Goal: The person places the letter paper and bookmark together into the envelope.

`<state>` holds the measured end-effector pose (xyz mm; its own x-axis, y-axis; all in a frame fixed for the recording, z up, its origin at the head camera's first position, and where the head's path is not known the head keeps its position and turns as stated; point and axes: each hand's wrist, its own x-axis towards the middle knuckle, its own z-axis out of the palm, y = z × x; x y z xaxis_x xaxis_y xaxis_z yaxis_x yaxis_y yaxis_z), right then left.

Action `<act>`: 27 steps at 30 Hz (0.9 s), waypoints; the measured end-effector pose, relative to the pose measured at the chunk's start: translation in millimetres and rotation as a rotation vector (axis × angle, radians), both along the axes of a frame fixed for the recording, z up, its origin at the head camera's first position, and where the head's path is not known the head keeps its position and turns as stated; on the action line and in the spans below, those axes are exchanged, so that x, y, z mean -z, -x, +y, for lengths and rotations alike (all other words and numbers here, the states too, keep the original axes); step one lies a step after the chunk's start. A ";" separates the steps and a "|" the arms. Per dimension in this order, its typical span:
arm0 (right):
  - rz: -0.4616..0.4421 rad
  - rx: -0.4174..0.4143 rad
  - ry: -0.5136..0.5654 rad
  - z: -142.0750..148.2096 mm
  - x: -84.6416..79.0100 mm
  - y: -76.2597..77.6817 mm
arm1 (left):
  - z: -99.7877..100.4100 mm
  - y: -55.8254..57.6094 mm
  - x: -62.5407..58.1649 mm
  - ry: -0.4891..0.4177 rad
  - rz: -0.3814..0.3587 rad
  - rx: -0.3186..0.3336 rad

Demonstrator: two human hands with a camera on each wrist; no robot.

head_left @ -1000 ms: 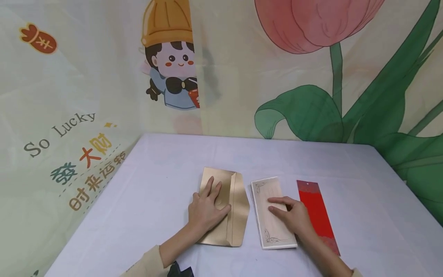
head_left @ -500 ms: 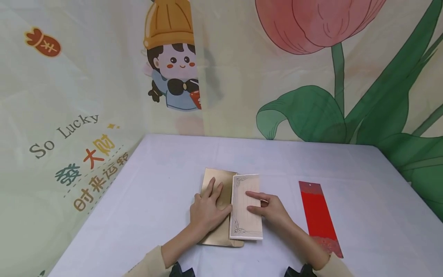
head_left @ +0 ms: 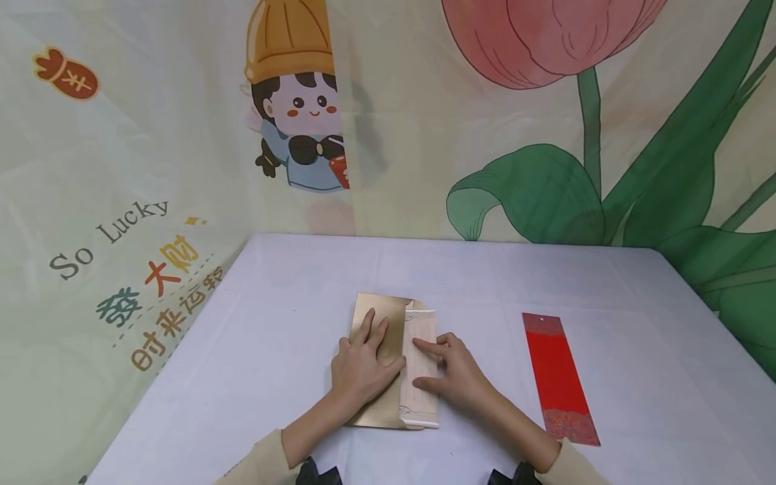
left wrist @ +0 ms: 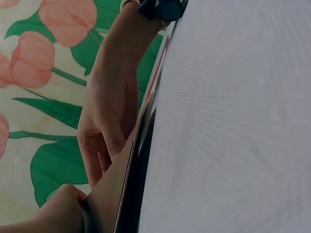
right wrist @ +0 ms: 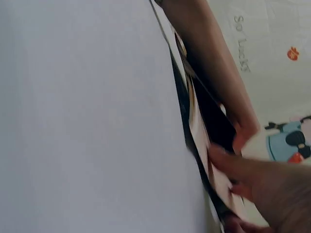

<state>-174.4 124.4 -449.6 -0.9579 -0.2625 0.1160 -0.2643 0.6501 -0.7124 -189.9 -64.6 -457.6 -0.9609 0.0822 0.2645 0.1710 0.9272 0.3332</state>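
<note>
Pale card slid partly inside gold envelope; spread left hand presses envelope, right hand grips card.

One gold paper envelope sits at six o'clock in the head view, and one pale cream rectangular card is also at six. One long, flat red strip is at four. Two bare hands: one left hand at six, one right hand at five. Two beige fabric sleeves show at seven and five, with two black angular objects near them. One white cloth-covered table. In that view the printed backdrop shows one orange-hatted cartoon figure at eleven, one small red pouch at ten and one pink tulip bloom between one and two.
</note>
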 end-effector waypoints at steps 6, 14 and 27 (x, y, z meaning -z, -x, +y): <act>0.032 -0.089 -0.102 7.5 -2.6 0.0 | -1.4 -2.7 1.7 0.001 -0.003 0.013; 0.104 -0.182 -0.153 -10.8 -3.0 4.2 | -4.3 -4.1 -0.7 0.018 0.004 0.028; 0.044 -0.266 -0.157 -1.6 -6.3 8.7 | -3.8 -2.3 2.3 0.025 0.017 0.037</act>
<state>-183.1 122.8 -443.3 -0.8480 -0.5217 0.0936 -0.4685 0.6552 -0.5927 -187.6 -68.4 -459.9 -0.9526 0.1241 0.2777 0.2104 0.9283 0.3067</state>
